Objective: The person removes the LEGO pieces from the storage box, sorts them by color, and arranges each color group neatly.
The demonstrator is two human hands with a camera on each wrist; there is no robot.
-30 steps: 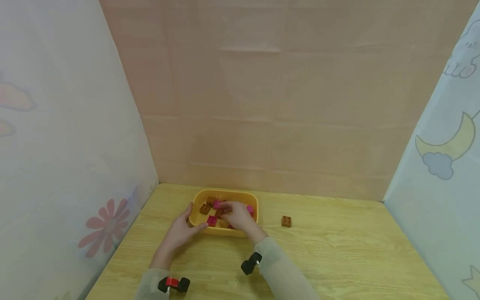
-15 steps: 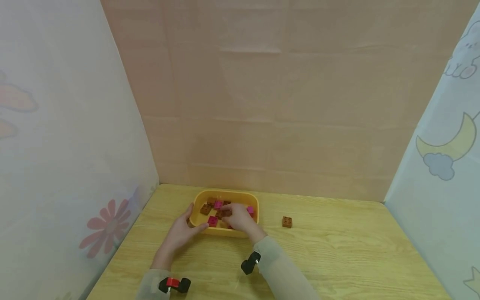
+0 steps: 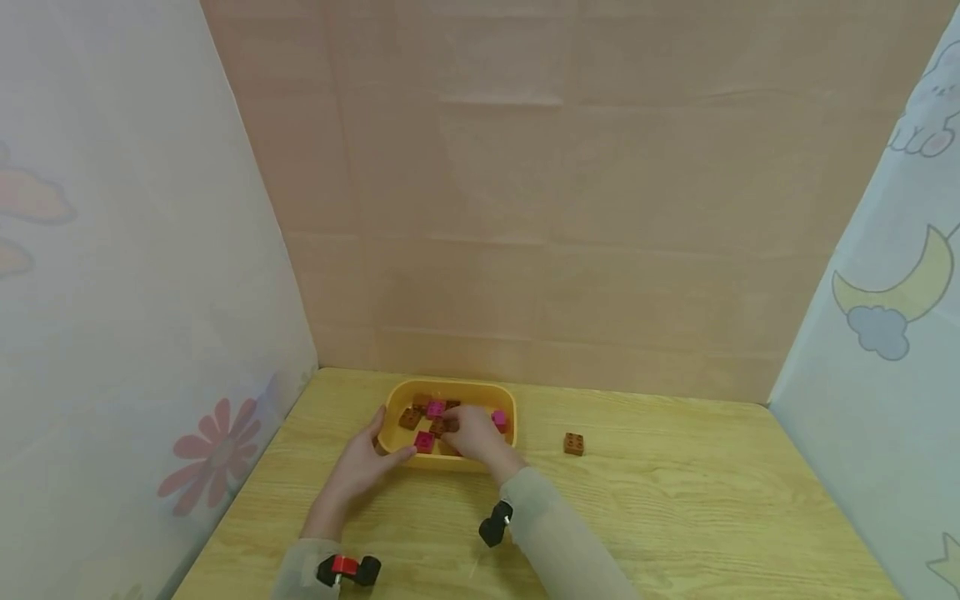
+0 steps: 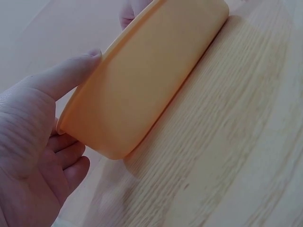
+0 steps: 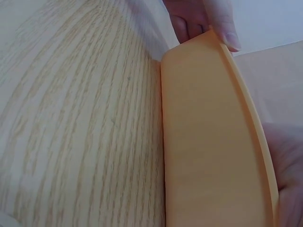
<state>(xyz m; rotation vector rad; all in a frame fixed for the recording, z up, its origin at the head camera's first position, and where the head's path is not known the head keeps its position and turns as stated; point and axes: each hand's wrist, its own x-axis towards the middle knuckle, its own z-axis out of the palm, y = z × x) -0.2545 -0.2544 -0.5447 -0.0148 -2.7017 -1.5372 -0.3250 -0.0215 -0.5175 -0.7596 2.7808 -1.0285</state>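
Note:
In the head view, a yellow plastic bin [image 3: 450, 462] holds several toy bricks, some brown and some pink. My left hand [image 3: 362, 458] grips its left end; the thumb lies on the front rim and the fingers wrap around the side, as the left wrist view also shows. Inside the bin, the fingers and thumb of my right hand [image 3: 476, 433] pinch a brown toy brick [image 3: 452, 425], partly hidden by them. Beside it lie another brown brick [image 3: 438, 427] and a pink brick [image 3: 424, 442]. Bin wall [image 5: 213, 132] hides the right fingertips in the right wrist view.
One brown brick [image 3: 573, 443] lies on the wooden table [image 3: 675, 500], right of the bin. Beige sheeting [image 3: 540, 250] rises behind the table, with printed white sheets on both sides. Each sleeve carries a black wrist mount [image 3: 348, 570].
My right fingers have drawn back slightly from a pink brick to a brown one, and the right wrist has shifted a little left. My left hand stays on the bin.

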